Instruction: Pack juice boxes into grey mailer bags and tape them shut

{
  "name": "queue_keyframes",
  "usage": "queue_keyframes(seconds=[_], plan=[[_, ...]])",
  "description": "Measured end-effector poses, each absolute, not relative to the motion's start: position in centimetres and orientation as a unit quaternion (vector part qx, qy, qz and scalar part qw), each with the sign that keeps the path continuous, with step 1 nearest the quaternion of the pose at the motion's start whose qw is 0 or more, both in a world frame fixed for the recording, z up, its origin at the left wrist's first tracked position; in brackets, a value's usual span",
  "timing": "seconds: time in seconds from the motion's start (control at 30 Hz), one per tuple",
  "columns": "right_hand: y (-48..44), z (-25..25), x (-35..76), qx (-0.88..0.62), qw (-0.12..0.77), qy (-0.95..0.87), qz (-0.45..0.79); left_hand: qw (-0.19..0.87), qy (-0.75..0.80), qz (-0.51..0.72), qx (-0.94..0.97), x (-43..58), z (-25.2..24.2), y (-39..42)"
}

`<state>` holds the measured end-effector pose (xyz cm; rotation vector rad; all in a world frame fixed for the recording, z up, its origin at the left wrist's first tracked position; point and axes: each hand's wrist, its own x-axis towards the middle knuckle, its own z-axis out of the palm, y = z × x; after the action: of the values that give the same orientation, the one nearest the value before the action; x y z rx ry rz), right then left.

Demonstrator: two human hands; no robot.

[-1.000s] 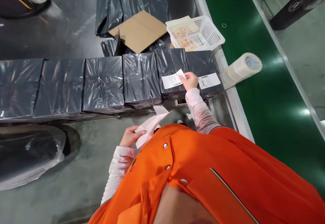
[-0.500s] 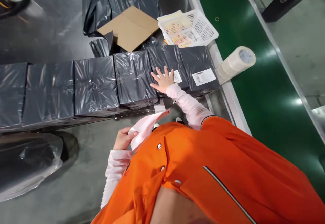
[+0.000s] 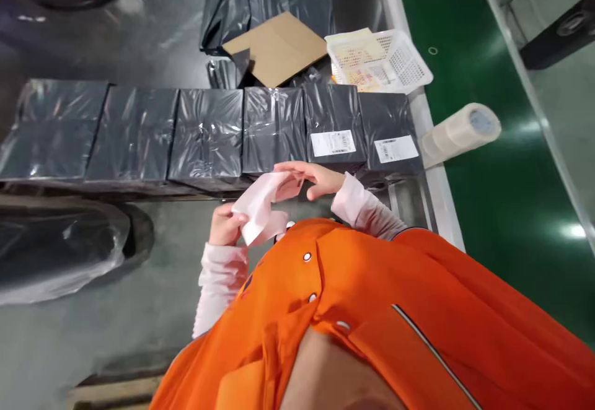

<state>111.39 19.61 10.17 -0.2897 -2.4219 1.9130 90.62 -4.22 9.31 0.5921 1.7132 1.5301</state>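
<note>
My left hand (image 3: 226, 224) is closed on a curling strip of pinkish-white label paper (image 3: 260, 205), pinched between thumb and fingers. Close to the strip's far end, my right hand (image 3: 320, 179) has its fingers stretched out and the thumb apart; whether it touches the paper I cannot tell. Both hands are in front of a row of boxes wrapped in black plastic. A white printed label (image 3: 333, 143) lies flat on one wrapped box (image 3: 332, 109). On the rightmost wrapped box (image 3: 383, 119) there is another printed label (image 3: 396, 149). The wrapped box (image 3: 274, 128) to the left shows only bare plastic.
Behind the row are a cardboard sheet (image 3: 279, 51), black plastic bags (image 3: 227, 17) and a white basket (image 3: 413, 66). Tape rolls (image 3: 458, 137) stand beside the green conveyor (image 3: 502, 212). A large plastic-wrapped bundle (image 3: 56, 255) is at the left.
My right hand has lifted off the labelled box and come back to the paper strip. The left hand has raised the strip slightly. The view has shifted left.
</note>
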Motion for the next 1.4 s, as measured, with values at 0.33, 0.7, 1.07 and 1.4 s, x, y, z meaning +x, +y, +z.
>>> queue_keyframes(seconds=[0.33, 0.7, 1.07, 1.4], plan=[[17.8, 11.2, 110.2, -0.247, 0.052, -0.636, 0.729, 0.134, 0.729, 0.394, 0.544, 85.9, 11.6, -3.4], [15.1, 13.3, 110.9, -0.222, 0.113, -0.771, 0.586, 0.439, 0.513, 0.531, 0.513, 91.8, 8.1, 1.2], [15.9, 13.6, 109.2, 0.009, 0.230, -0.925, 0.303, 0.425, 0.607, 0.548, 0.387, 88.7, 5.8, -2.7], [28.4, 24.7, 107.2, 0.062, 0.264, -0.830, 0.488, 0.045, 0.853, 0.520, 0.027, 86.5, 2.6, -10.9]])
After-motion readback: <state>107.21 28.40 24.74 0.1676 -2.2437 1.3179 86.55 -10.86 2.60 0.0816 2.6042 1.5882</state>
